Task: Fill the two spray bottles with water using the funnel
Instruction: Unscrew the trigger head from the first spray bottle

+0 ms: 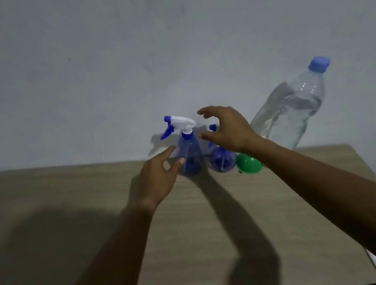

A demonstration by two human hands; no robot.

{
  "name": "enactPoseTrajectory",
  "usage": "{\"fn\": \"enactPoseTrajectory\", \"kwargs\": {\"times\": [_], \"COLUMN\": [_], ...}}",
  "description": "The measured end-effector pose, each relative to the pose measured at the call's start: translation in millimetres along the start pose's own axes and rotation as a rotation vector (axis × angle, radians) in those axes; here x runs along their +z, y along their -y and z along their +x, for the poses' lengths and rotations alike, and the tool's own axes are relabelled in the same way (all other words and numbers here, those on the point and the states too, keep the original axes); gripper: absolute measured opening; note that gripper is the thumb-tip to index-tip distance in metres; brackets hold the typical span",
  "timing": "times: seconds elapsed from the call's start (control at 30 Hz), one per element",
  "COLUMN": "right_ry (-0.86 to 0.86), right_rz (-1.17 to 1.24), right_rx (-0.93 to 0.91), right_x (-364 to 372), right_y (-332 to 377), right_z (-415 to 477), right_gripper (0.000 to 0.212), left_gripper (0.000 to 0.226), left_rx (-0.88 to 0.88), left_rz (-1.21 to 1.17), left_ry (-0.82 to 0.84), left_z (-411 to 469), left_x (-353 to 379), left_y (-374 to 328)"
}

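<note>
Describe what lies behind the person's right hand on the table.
Behind the right hand stands the second spray bottle: its blue body shows, its trigger head is mostly covered. The green funnel is partly hidden too.

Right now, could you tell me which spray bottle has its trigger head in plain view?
The left spray bottle, by the left hand: its white-and-blue head shows fully, whereas the right hand covers most of the right spray bottle's.

Bare forearms, slender, with bare left hand (157, 179) and right hand (230, 130).

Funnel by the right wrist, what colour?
Green; the funnel shows in the head view, partly behind the right hand.
</note>
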State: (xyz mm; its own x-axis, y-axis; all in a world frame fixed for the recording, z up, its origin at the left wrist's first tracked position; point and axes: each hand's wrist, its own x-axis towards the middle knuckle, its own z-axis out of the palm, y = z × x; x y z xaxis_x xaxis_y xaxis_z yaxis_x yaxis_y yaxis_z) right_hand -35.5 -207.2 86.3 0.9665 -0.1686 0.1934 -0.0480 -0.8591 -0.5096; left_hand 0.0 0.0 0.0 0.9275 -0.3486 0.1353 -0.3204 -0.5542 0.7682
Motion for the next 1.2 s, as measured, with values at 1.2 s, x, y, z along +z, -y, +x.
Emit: {"fn": "enactPoseTrajectory", "kwargs": {"times": [1.2], "right_ry": [0.207], "right_rz": [0.362], "right_rx": [-0.125], "right_x": [38], "right_y": [12], "right_z": [-114], "right_gripper": [0.024], "left_gripper": [0.057], "left_rx": [-0.164], "left_rz": [-0.433], "left_ry": [0.203], "left_z": [-115], "left_x": [6], "left_y": [1]}}
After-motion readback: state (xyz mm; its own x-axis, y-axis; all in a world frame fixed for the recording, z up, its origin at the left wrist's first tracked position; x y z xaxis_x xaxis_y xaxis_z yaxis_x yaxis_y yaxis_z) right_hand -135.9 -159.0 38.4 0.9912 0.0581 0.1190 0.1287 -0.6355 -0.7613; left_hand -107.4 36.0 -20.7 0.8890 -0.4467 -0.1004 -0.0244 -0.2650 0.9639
